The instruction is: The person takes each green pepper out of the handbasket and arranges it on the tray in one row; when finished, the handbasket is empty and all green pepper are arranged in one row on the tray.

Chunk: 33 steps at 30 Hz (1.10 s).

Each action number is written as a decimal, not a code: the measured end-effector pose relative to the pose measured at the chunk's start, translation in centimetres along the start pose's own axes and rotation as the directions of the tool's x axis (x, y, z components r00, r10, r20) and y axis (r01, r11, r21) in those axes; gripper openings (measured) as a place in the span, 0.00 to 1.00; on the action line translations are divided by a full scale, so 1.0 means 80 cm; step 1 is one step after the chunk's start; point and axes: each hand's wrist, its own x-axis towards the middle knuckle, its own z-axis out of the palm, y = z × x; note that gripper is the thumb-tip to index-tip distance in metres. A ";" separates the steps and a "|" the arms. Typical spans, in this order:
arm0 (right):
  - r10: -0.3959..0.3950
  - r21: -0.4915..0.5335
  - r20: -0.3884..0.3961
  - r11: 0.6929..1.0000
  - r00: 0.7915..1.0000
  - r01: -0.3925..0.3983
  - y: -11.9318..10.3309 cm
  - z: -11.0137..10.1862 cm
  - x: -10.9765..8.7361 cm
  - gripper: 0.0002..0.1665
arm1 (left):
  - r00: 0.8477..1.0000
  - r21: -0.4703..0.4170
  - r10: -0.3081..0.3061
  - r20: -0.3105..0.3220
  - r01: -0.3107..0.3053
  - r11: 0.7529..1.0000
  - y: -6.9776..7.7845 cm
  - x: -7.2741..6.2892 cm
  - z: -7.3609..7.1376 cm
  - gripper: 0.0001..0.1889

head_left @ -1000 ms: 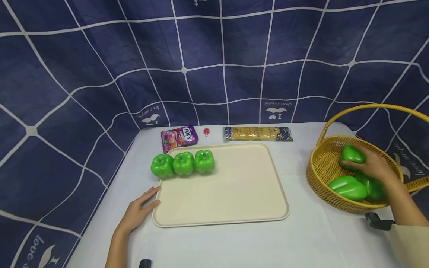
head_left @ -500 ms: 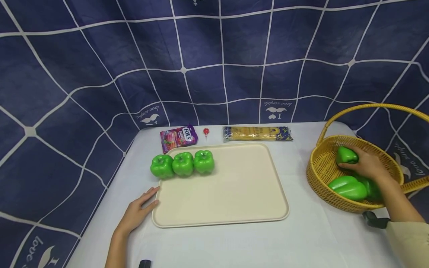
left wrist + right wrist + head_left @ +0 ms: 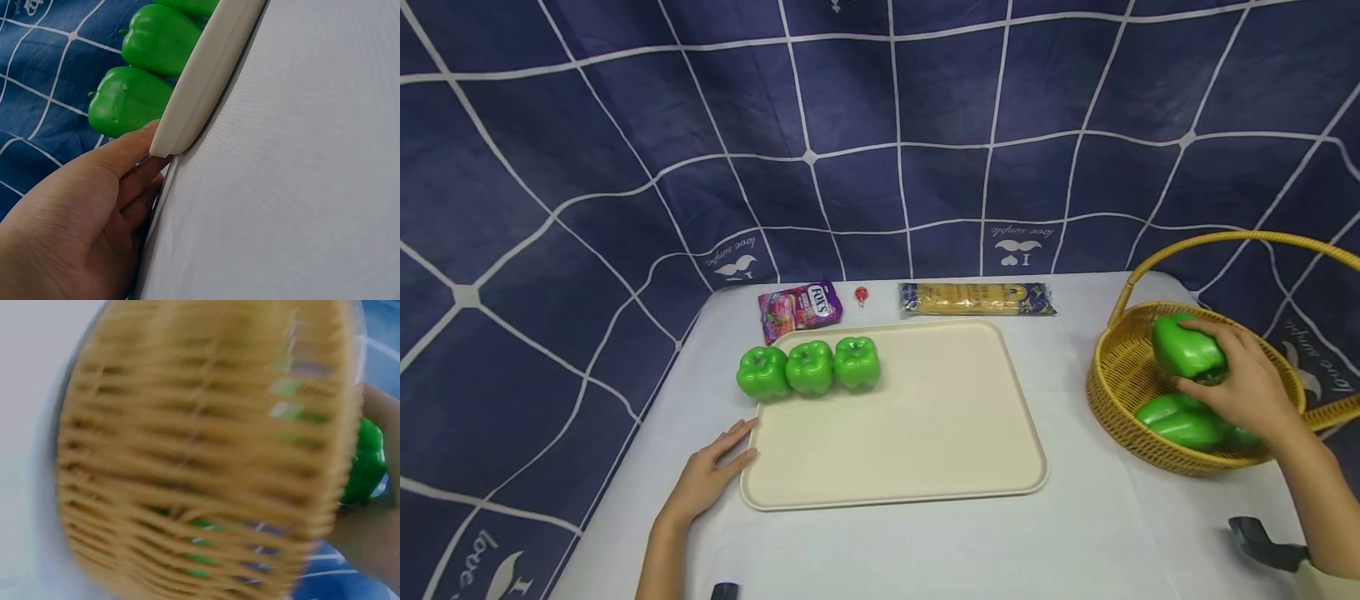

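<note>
A green bell pepper [image 3: 1186,346] is gripped in my right hand [image 3: 1251,383], held over the far part of the wicker basket [image 3: 1105,400]. More green peppers [image 3: 1183,421] lie in the basket below, partly hidden by that hand. In the right wrist view, the blurred basket wall [image 3: 187,444] covers most of the pepper [image 3: 369,465]. My left hand [image 3: 700,482] rests on the white table, fingertips right at the left edge of the cream tray [image 3: 917,425]. In a row along the tray's far left corner stand three bell peppers [image 3: 810,367].
Behind the tray lie a purple candy bag [image 3: 801,310], a red lollipop [image 3: 861,295] and a pack of noodles [image 3: 976,299]. The basket's handle [image 3: 1240,237] arches up at the right. A blue checked cloth [image 3: 925,108] hangs behind the table.
My right hand has lifted the pepper up from inside the basket and tilted it. The left hand, tray and three peppers on the left stay put.
</note>
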 end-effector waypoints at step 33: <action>-0.346 0.381 0.189 0.888 0.919 0.256 -0.206 0.166 0.064 0.52 | 1.000 -0.007 0.004 -0.006 -0.004 1.000 0.006 -0.001 -0.001 0.27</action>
